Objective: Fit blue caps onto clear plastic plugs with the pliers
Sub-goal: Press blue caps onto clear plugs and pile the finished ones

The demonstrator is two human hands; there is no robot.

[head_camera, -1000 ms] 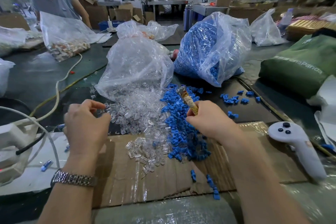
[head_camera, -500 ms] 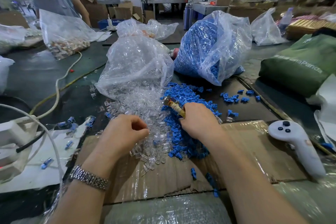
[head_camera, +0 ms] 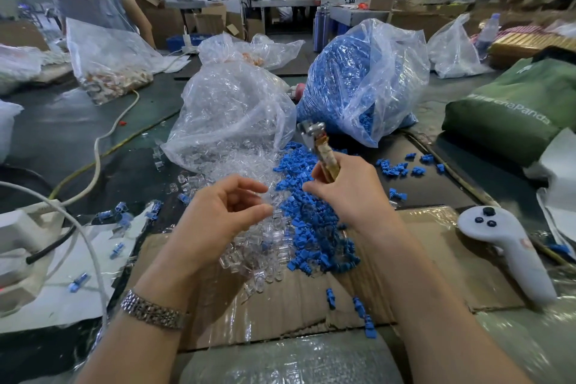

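A heap of clear plastic plugs (head_camera: 249,246) spills from a clear bag (head_camera: 230,115) onto the cardboard. Beside it on the right lies a heap of blue caps (head_camera: 314,227). My left hand (head_camera: 218,218) hovers over the clear heap with thumb and fingers curled together; a clear plug seems pinched at its fingertips, but it is hard to make out. My right hand (head_camera: 349,193) grips the pliers (head_camera: 321,150) by their handles, with the metal jaws pointing up and away. Its fingertips reach toward the left hand over the blue heap.
A large bag of blue caps (head_camera: 364,78) stands behind. A white controller (head_camera: 505,246) lies on the cardboard (head_camera: 436,262) at right, a green bag (head_camera: 511,109) beyond it. White cables and a white device (head_camera: 18,243) sit at left. A person stands at far left behind a bag.
My left hand has lifted off the clear heap and turned, fingers drawn together. My right hand has risen from the blue heap, and the pliers now point upward.
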